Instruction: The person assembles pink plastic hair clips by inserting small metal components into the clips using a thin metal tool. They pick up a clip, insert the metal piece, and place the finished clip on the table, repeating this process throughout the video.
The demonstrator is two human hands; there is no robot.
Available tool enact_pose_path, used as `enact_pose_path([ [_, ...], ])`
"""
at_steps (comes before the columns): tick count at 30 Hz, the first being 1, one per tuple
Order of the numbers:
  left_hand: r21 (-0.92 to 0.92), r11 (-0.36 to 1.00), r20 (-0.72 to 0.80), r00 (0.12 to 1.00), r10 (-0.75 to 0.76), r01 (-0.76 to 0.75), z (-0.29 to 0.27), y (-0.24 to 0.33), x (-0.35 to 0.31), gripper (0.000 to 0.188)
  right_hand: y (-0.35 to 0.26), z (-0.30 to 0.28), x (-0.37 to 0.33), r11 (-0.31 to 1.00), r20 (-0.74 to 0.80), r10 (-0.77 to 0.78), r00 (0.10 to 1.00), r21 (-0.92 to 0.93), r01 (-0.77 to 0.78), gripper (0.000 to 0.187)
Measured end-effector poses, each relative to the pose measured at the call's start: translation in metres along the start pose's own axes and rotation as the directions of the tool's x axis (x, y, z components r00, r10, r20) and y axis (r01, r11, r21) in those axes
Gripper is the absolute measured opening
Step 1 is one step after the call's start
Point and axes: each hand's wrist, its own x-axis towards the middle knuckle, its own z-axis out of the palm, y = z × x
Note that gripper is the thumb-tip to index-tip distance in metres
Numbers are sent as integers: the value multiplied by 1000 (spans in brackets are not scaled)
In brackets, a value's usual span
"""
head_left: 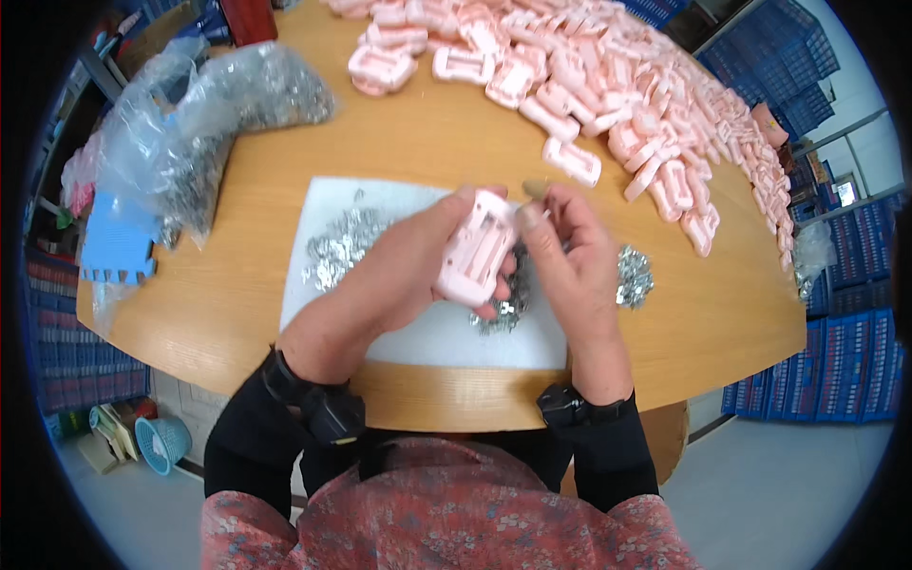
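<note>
My left hand [404, 255] holds a pale pink plastic housing [475, 255] above a white sheet, its recessed, slotted face turned up. At the housing's upper right edge is my right hand [587, 275], thumb and fingers drawn together. A tan cover shows on one right fingertip; whatever the pinch holds is too small to make out. Small shiny metal pieces [347, 249] lie spread over the left of the white sheet [427, 350]. A second heap of metal pieces [503, 312] sits partly hidden below my hands, and another small heap [635, 275] is right of my right wrist.
Many more pink housings [570, 81] are piled across the table's far and right side. Clear plastic bags of metal parts [252, 90] rest at the left, beside a blue foam mat [119, 233]. Stacked blue trays [826, 366] and a light blue basket [163, 445] stand beyond the wooden table [228, 323].
</note>
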Motion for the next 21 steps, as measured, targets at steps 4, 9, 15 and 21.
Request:
enact_pose_path([
  [4, 41, 998, 73, 996, 42, -45, 9, 7, -5, 50, -25, -7, 7, 790, 289, 305, 907, 455, -411, 23],
  [9, 372, 904, 5, 974, 225, -211, 22, 12, -15, 43, -49, -22, 3, 868, 316, 250, 915, 345, -357, 20],
  [15, 684, 663, 133, 946, 297, -304, 40, 0, -44, 40, -66, -35, -30, 915, 293, 241, 925, 249, -317, 22],
  [21, 885, 379, 165, 942, 292, -272, 66, -9, -66, 39, -65, -41, -67, 912, 227, 201, 953, 312, -267, 22],
])
